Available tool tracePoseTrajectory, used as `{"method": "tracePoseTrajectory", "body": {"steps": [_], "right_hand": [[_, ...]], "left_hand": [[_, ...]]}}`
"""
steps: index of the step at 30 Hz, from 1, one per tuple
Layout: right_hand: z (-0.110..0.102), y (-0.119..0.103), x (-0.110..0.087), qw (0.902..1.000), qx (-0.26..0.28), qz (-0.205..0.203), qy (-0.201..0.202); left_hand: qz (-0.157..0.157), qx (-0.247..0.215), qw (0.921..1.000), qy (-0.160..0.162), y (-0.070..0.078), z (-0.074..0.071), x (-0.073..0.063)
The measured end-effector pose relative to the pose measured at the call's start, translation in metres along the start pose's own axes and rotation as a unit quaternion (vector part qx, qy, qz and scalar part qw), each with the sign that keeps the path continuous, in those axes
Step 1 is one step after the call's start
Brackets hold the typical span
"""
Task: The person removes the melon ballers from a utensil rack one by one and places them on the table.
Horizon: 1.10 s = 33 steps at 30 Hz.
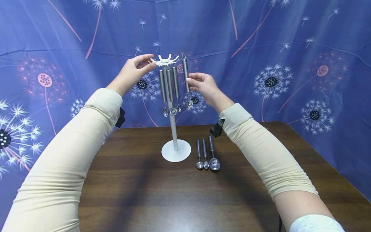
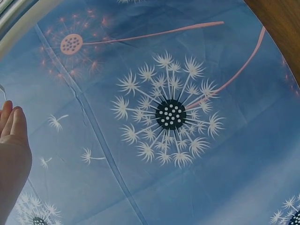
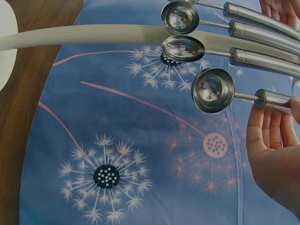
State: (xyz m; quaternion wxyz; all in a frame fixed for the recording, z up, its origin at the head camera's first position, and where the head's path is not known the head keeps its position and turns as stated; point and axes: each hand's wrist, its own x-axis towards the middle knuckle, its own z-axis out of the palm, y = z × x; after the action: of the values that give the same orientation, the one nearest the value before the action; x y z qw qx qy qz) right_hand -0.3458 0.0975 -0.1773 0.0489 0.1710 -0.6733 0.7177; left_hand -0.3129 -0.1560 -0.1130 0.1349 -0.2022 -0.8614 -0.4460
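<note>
Since the silver, round-bowled metal scoop (image 1: 185, 68) beside the white, pronged stand (image 1: 173, 129) is pinched low by the right grip (image 1: 203, 85), it could tilt, knocking the silver hanging scoops (image 1: 170, 85); if the left grip (image 1: 134, 71), pinching a prong (image 1: 154, 61), slackens, the stand might sway.

I noted three hanging spoons (image 1: 170, 84) obstructing the upper pole (image 1: 173, 132). The left hand (image 1: 136, 69) blocked the left edge of the rack (image 1: 165, 61). A hand could pass between left sleeve (image 1: 65, 167) and base (image 1: 168, 154); lying spoons (image 1: 204, 148) narrowed the right side.
</note>
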Motion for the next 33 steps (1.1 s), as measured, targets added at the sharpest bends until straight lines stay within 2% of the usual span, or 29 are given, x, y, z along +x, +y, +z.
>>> {"method": "tracePoseTrajectory", "body": {"steps": [14,20,27,33], "right_hand": [[-0.013,0.008,-0.005,0.9995,0.019,0.016,0.017],[-0.02,0.014,-0.008,0.9993,0.016,0.026,0.023],[-0.031,0.028,-0.014,0.9989,-0.005,0.042,0.02],[-0.041,0.04,-0.017,0.9976,0.003,0.057,0.039]], "left_hand": [[0.01,0.001,0.9995,0.031,-0.004,0.0,-0.004],[0.023,0.028,0.998,0.053,-0.003,0.002,-0.001],[0.027,0.048,0.9974,0.045,-0.002,0.001,-0.002],[0.028,0.068,0.9964,0.042,-0.001,0.002,-0.001]]}}
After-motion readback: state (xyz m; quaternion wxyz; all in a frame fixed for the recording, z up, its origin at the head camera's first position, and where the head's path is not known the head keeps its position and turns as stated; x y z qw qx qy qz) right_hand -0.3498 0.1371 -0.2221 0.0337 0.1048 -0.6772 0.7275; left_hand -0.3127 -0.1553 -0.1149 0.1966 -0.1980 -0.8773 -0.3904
